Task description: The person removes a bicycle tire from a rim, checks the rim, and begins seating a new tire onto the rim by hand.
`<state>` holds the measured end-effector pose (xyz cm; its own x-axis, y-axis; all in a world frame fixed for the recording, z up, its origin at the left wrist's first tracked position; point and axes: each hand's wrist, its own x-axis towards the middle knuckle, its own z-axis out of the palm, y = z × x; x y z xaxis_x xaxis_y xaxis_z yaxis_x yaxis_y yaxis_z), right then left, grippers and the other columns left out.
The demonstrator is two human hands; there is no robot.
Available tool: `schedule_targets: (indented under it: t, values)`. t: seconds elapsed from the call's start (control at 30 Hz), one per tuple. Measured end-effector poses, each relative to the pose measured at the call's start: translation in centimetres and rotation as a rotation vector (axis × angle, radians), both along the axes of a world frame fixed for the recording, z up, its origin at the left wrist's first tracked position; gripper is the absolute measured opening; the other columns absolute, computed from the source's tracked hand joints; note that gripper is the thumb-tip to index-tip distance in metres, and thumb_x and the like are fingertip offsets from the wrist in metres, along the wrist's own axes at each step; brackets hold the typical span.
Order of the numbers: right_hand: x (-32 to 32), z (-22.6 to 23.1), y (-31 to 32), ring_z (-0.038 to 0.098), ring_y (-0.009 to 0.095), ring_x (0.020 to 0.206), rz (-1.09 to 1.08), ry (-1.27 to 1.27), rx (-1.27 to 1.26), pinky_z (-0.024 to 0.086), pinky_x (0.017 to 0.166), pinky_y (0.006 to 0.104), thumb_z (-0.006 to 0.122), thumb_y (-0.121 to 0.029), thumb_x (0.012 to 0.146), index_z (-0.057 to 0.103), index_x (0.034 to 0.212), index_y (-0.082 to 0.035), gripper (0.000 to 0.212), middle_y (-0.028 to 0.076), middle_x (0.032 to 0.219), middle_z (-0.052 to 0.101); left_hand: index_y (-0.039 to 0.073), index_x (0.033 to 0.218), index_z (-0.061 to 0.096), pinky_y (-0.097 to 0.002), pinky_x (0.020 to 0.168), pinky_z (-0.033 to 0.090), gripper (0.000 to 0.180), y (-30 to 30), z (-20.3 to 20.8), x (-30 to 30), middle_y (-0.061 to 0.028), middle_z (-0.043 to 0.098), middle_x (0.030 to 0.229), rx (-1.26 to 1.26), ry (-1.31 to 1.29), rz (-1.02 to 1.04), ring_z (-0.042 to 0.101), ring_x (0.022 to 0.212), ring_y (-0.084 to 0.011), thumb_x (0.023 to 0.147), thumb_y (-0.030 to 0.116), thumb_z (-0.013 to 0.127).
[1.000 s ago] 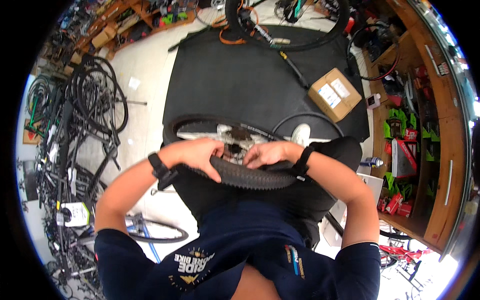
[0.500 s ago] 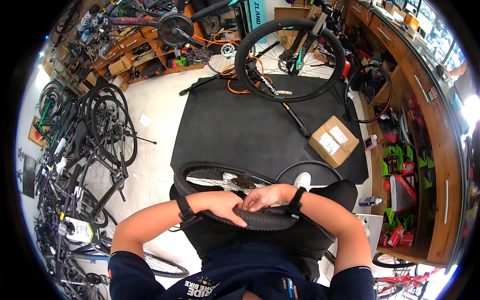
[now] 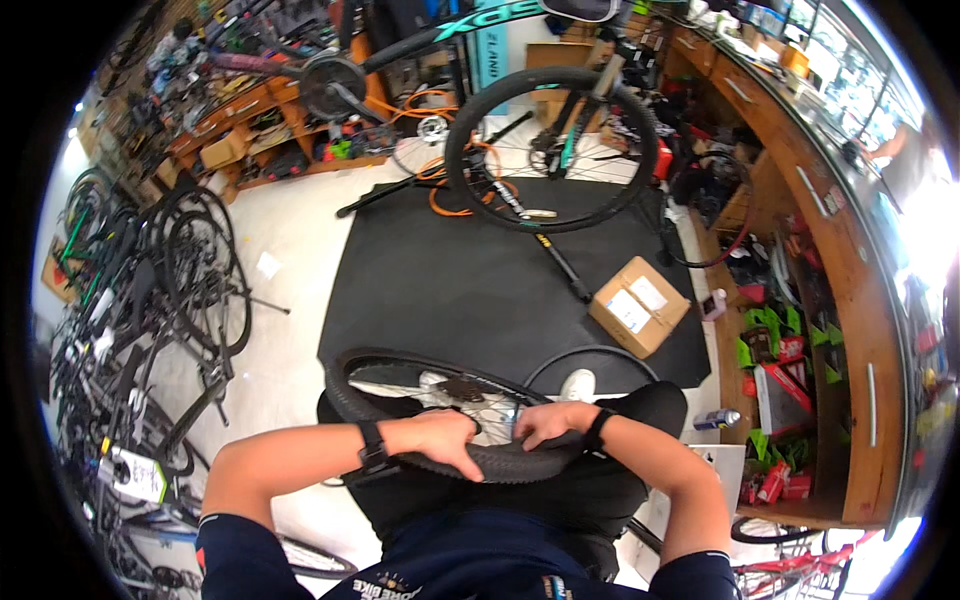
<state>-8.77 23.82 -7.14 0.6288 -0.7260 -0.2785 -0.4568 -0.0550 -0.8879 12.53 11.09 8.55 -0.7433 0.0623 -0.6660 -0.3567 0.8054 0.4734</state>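
A bicycle wheel with a black knobby tyre (image 3: 520, 467) lies tilted across my lap, its spokes and rear cassette (image 3: 460, 388) facing up. My left hand (image 3: 447, 440) is wrapped over the near part of the tyre, thumb on the outer tread and fingers over the inner edge. A little to its right, my right hand (image 3: 547, 424) has its fingers curled on the tyre's inner edge by the rim. The fingertips of both hands are partly hidden. Beyond the wheel, a thin black hoop (image 3: 590, 352) lies on the mat around my white shoe (image 3: 578, 385).
Ahead, a bicycle with a large front wheel (image 3: 552, 150) stands over the black mat (image 3: 430, 270). A cardboard box (image 3: 640, 306) sits at the mat's right side. Parked bicycles (image 3: 205, 270) crowd the left; wooden shelves (image 3: 850, 390) and a spray can (image 3: 717, 419) are at right.
My right hand has slid right along the tyre, away from my left hand, opening a gap between them. The left hand keeps its hold. The whole view has shifted slightly.
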Motion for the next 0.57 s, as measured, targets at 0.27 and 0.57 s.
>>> schedule_targets:
  t: [0.27,0.57]
  values:
    - [-1.9,1.8,-2.8,0.06,0.012,0.083,-0.061,-0.282,0.434,0.048,0.076,0.03,0.066,-0.011,0.086,0.067,0.108,0.005,0.027,0.002,0.092,0.07,0.003,0.088,0.066,-0.0451,0.069,0.051,0.065,-2.2,3.4,0.0,-0.0177,0.067,0.079,-0.222,0.372,-0.006,0.066,0.078,-0.0374,0.061,0.06,0.081]
    - [-8.6,9.7,-1.1,0.059,0.015,0.091,-0.294,-0.053,0.095,0.048,0.083,0.0349,0.068,-0.03,0.091,0.064,0.113,0.004,0.041,0.008,0.1,0.069,0.007,0.07,0.055,-0.0444,0.073,0.046,0.058,-7.1,3.9,0.3,-0.0143,0.059,0.07,-0.153,0.729,0.103,0.059,0.073,-0.0368,0.048,0.048,0.09]
